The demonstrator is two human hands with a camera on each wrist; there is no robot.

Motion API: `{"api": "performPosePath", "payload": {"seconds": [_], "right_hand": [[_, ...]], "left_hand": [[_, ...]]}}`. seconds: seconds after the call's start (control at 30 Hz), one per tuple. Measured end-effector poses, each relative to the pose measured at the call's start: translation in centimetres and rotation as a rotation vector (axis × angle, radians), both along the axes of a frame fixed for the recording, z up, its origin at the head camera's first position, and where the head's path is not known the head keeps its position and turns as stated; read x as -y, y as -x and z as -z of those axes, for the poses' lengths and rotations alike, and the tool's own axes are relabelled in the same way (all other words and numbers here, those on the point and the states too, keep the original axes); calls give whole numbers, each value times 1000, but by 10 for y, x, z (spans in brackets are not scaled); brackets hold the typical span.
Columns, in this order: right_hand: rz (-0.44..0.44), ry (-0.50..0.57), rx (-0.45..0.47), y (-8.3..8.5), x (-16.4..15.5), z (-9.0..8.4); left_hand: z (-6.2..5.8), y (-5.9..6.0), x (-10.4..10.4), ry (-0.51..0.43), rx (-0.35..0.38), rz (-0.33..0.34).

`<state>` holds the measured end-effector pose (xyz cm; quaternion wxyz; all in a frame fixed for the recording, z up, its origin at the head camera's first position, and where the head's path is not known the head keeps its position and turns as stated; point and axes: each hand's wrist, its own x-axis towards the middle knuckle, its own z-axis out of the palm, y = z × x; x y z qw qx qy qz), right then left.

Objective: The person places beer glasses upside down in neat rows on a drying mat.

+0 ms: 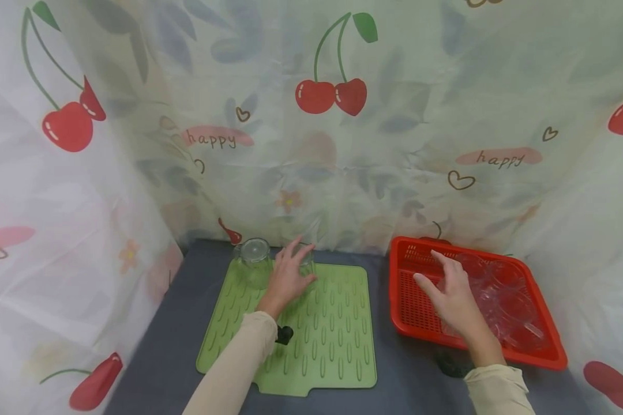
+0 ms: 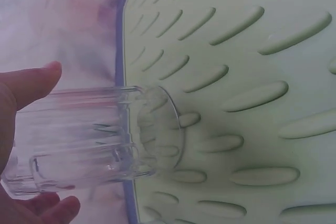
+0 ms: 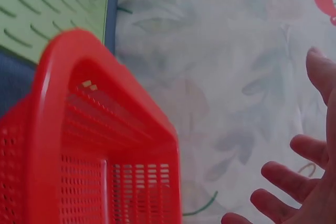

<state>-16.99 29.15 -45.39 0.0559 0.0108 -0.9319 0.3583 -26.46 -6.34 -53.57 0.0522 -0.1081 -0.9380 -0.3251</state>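
My left hand (image 1: 297, 259) holds a clear ribbed glass (image 1: 309, 266) that stands at the back of the green ridged mat (image 1: 332, 334). In the left wrist view the glass (image 2: 94, 140) lies between my thumb (image 2: 31, 85) and fingers, its end on the mat (image 2: 252, 51). A second clear glass (image 1: 254, 262) stands on the mat's back left corner, just left of that hand. My right hand (image 1: 441, 276) hovers with fingers spread over the red basket (image 1: 410, 245), holding nothing. Several clear glasses (image 1: 503, 305) lie in the basket's right part.
Mat and basket sit on a dark grey table (image 1: 150, 357). A cherry-print curtain (image 1: 332, 144) closes off the back and both sides. The right wrist view shows the basket's rim (image 3: 79, 56) close to the curtain (image 3: 220, 77).
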Motion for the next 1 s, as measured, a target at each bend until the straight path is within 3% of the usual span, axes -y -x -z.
{"api": "performPosePath", "payload": {"seconds": [0.3,0.73,1.0], "right_hand": [[26,-97,14,4,-16,-1],[51,-138,30,6,-32,4],[76,-113,69,5,-43,-4]], "left_hand": [[-10,-11,3,-16,-31,-9],[-24,-34,30,-174,-113,-35],[-25,-48,53,-95,-201,-7]]}}
